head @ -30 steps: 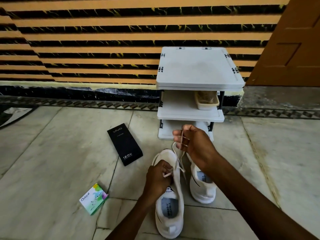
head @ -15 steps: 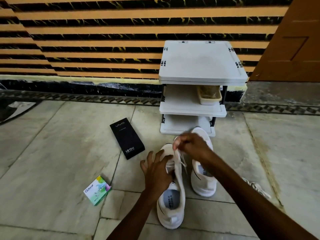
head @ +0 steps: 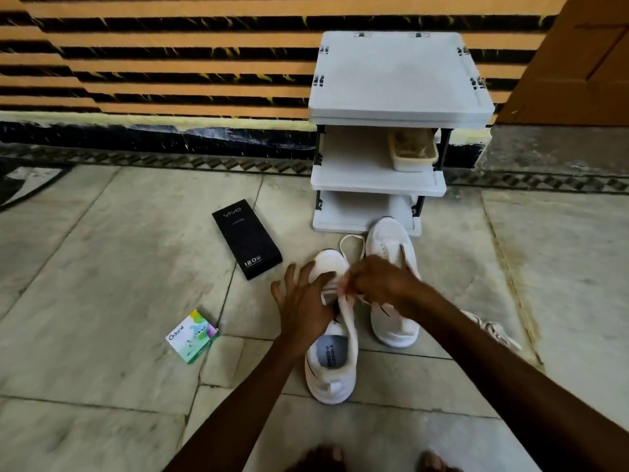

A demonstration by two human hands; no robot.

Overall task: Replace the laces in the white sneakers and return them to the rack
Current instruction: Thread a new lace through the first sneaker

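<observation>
right hand (head: 377, 281) pinching lace (head: 352, 236), left hand (head: 306, 303) spread

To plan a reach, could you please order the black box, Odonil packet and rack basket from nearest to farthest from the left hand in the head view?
1. Black box, floor, just left of left hand.
2. Odonil packet, floor, farther left.
3. Basket, middle rack shelf, beyond.

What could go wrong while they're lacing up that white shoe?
The right hand pinches the lace while the left hand only lies open on the near sneaker; a hard tug might slide the shoe. The loose loop could also snag on the far sneaker beside it.
</observation>
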